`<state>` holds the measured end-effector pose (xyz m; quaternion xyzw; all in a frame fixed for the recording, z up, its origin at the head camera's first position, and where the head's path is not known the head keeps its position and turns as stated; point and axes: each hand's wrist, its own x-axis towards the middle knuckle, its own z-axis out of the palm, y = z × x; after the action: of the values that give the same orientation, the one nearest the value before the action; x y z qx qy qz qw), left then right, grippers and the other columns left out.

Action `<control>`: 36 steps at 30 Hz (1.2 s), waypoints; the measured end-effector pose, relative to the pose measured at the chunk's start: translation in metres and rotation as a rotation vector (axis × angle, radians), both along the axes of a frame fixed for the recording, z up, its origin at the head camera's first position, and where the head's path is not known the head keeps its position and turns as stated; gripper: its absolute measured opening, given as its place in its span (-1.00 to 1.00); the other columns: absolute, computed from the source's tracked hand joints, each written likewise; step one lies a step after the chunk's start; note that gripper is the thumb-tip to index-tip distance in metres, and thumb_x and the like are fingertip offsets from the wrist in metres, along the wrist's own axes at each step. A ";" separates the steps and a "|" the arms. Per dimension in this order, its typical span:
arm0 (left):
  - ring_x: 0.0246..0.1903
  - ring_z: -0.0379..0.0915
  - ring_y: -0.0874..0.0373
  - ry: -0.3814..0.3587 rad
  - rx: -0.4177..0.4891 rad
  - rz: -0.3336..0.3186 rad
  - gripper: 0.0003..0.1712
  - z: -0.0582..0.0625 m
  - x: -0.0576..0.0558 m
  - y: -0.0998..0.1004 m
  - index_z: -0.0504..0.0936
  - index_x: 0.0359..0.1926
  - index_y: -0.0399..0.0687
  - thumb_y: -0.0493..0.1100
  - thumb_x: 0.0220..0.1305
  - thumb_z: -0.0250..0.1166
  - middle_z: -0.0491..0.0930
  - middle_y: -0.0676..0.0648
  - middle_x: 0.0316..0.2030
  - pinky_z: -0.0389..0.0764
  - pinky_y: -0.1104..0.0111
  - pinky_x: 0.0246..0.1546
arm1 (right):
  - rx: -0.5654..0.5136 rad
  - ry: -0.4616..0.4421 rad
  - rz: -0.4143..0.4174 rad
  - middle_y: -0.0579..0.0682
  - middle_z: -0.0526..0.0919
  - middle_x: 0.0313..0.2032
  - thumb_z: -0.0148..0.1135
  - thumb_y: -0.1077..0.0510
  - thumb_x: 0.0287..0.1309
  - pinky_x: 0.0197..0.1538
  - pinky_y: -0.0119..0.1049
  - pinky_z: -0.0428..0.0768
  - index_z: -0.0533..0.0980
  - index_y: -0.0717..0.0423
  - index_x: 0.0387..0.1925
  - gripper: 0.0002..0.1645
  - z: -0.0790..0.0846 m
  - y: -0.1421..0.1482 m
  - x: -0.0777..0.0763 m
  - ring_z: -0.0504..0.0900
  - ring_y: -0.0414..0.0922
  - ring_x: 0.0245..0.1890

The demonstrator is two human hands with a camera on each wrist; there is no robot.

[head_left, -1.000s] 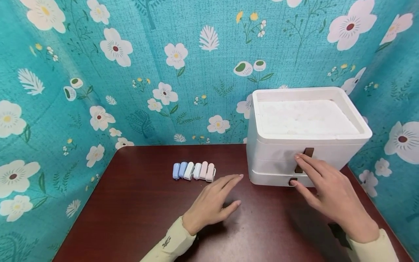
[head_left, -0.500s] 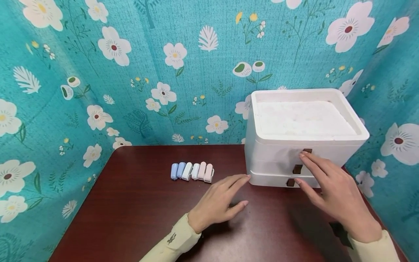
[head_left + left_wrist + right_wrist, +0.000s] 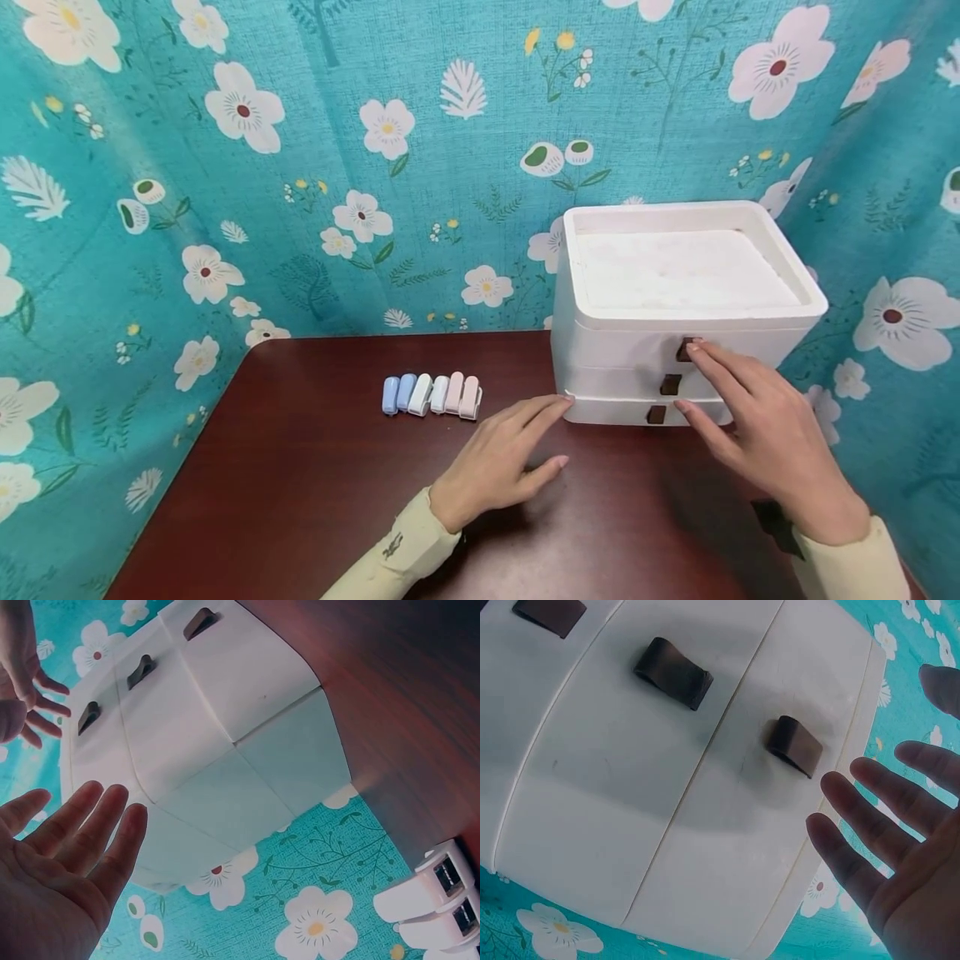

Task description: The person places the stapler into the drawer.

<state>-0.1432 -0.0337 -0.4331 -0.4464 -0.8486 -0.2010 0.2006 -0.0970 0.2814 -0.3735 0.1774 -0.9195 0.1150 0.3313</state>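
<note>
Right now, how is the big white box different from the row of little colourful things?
The white box is much bigger than the row of little things. The white box is white with brown tabs, while the row of little things has blue, white and pink pieces. The white box is on the right; the row of little things is to its left. Both rest on the dark red table.

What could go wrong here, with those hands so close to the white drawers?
The right hand isn't gripping the top brown tab, so a pull might miss. If the bottom drawer slid out, it could bump the left hand, whose fingertips are by its left end. And if that hand swung outward, it might scatter the row of small pastel items.
</note>
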 end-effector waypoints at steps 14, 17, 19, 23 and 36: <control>0.30 0.34 0.30 0.016 0.018 -0.014 -0.24 0.006 -0.003 0.008 0.09 0.49 0.19 0.19 0.35 0.07 0.34 0.13 0.35 0.35 0.44 0.32 | -0.026 -0.001 -0.037 0.18 0.53 0.22 -0.24 -0.56 0.19 -0.07 0.24 0.53 0.32 -0.03 0.37 -0.03 0.006 0.005 -0.001 0.55 0.19 0.03; 0.30 0.34 0.30 0.011 0.028 -0.016 -0.24 0.008 -0.004 0.010 0.10 0.49 0.19 0.18 0.34 0.09 0.34 0.13 0.35 0.39 0.43 0.30 | -0.028 -0.002 -0.043 0.19 0.52 0.23 -0.20 -0.56 0.19 -0.09 0.22 0.53 0.31 -0.04 0.38 -0.03 0.007 0.007 0.000 0.54 0.19 0.03; 0.29 0.35 0.30 0.005 0.037 -0.018 -0.23 0.009 -0.004 0.012 0.10 0.49 0.20 0.17 0.33 0.12 0.35 0.13 0.34 0.40 0.42 0.29 | -0.032 0.004 -0.052 0.19 0.52 0.23 -0.21 -0.58 0.18 -0.09 0.24 0.53 0.32 -0.04 0.38 -0.02 0.008 0.008 0.001 0.54 0.19 0.03; 0.28 0.36 0.28 -0.006 0.046 -0.023 -0.20 0.011 -0.005 0.016 0.09 0.49 0.21 0.16 0.31 0.15 0.35 0.12 0.34 0.42 0.41 0.27 | -0.046 0.017 -0.075 0.20 0.52 0.23 -0.26 -0.60 0.16 -0.07 0.31 0.50 0.33 -0.03 0.37 0.01 0.011 0.010 0.001 0.53 0.22 0.04; 0.28 0.37 0.28 0.009 0.055 -0.034 -0.22 0.015 -0.008 0.028 0.11 0.48 0.17 0.18 0.32 0.12 0.37 0.09 0.33 0.44 0.41 0.25 | -0.043 0.021 -0.133 0.24 0.45 0.29 -0.08 -0.50 0.21 0.23 0.28 0.37 0.27 -0.05 0.41 -0.08 0.015 0.020 0.001 0.47 0.30 0.17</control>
<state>-0.1508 -0.0053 -0.4179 -0.4559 -0.8342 -0.2255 0.2131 -0.0957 0.3017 -0.3585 0.1103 -0.9230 0.1106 0.3516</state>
